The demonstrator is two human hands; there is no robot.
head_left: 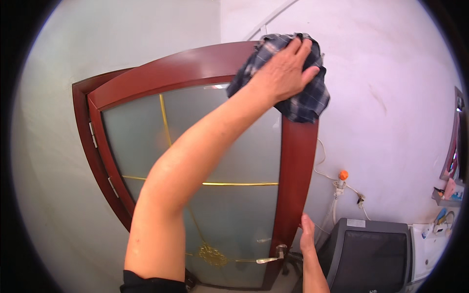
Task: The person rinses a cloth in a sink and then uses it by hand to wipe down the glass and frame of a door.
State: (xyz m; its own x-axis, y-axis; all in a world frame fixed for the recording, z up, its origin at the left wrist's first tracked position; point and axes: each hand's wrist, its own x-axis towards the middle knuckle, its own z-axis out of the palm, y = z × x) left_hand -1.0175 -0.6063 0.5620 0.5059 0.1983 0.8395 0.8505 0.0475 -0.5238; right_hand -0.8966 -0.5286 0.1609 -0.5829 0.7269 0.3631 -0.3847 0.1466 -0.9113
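My left hand presses a dark blue-and-white plaid cloth against the top right corner of a door. The fingers curve over the cloth and part of it bunches above the frame. The door has a reddish-brown frame and a frosted glass panel with gold lines and a gold ornament. Lower down, my right hand grips the door's outer edge, above the level of the lever handle. Its thumb side shows, while most of its fingers are hidden behind the edge.
Hinges join the door to its frame on the left. Right of the door stands a dark boxy television. Behind it, an orange-topped pipe fitting and loose cables run along the white wall. A small shelf holds items at far right.
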